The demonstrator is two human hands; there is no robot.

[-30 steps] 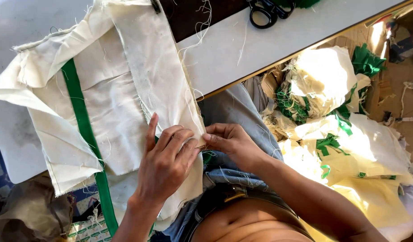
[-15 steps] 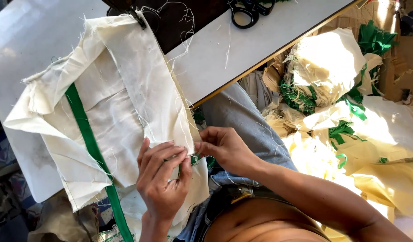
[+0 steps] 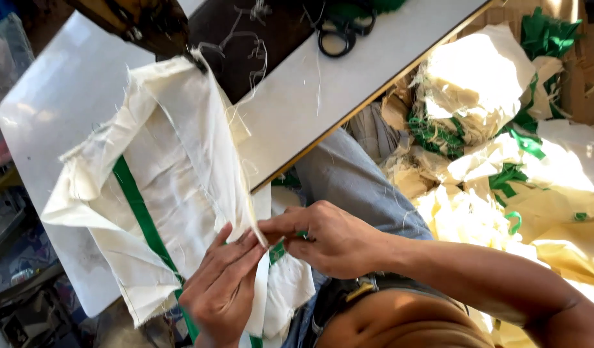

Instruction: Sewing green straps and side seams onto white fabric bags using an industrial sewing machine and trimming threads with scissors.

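Two hands at work: a person seated at a white desk [image 3: 374,71] handles a cream cloth piece [image 3: 174,187], head view.
Cloth: the cream cloth piece lies over the desk's near edge, its lower part hanging toward the lap; a green strip [image 3: 139,209] runs down its length.
Left hand [image 3: 223,290]: rests on the cloth's lower part just off the near edge, fingers [image 3: 248,254] closed together, pinching a folded edge of the cloth.
Right hand [image 3: 326,238]: meets the left at the same fold, fingers clamped on the cloth edge beside a bit of green trim.
Scissors [image 3: 345,32]: black-handled, near the desk's far edge, well apart from both hands.
Beyond the desk: a heap of cream and green offcuts [image 3: 503,148] lies to the person's right.
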